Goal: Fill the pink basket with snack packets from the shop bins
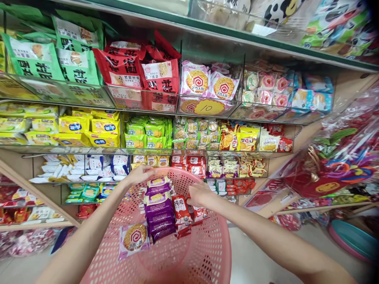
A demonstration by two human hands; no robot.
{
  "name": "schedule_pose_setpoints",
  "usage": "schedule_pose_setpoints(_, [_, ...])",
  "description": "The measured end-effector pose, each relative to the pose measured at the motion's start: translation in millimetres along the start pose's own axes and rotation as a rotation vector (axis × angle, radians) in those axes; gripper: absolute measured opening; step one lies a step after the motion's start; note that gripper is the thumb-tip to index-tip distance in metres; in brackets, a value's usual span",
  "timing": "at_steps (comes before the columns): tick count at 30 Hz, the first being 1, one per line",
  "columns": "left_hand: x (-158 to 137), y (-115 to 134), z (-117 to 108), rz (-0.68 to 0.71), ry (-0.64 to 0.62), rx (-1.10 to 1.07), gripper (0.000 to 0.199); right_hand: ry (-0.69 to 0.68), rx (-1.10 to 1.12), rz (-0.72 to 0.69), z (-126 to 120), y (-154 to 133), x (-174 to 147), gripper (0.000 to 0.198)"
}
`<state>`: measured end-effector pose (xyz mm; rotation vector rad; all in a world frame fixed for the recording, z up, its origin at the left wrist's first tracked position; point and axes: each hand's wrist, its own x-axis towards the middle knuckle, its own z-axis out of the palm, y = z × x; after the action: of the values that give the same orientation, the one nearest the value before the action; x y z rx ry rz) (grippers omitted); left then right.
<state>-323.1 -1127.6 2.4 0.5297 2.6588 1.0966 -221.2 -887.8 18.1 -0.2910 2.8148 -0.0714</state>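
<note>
A pink plastic basket [219, 252] with a perforated wall tilts below the shelves. My left hand [142, 174] is closed at its far rim, fingertips partly hidden. Inside lie purple soda biscuit packs [160, 215], stacked in a column. A round biscuit in a clear and lilac wrapper [134, 238] is at their left. Red and white snack packets [181, 211] rest to their right. My right hand [199, 195] reaches over the basket's right side, its fingers closed on a red snack packet [200, 214] among the others.
Glass-fronted shelves hold green bags [34, 59], red bags [160, 79] and yellow packs [105, 126]. A yellow price tag [209, 107] reads 10. Cellophane-wrapped goods [334, 165] jut out at right. A teal basin [355, 238] stands low at right.
</note>
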Motion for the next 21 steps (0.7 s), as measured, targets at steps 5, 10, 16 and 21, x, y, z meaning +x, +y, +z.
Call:
schedule_pose_setpoints(5, [0, -1, -1, 0.008, 0.011, -0.005, 0.050, -0.087, -0.099, 0.033, -3, -9, 5, 0.026])
schedule_pose_setpoints(10, [-1, -3, -1, 0.012, 0.027, -0.023, 0.048, -0.146, -0.088, 0.052, 0, -14, 12, 0.025])
schedule_pose_setpoints(16, [0, -7, 0, -0.002, 0.022, 0.000, 0.048, -0.223, -0.098, 0.052, 0, -13, 19, 0.029])
schedule_pose_setpoints(21, [0, -11, 0, 0.003, 0.034, 0.021, 0.048, -0.204, -0.046, 0.044, 5, -8, 22, 0.033])
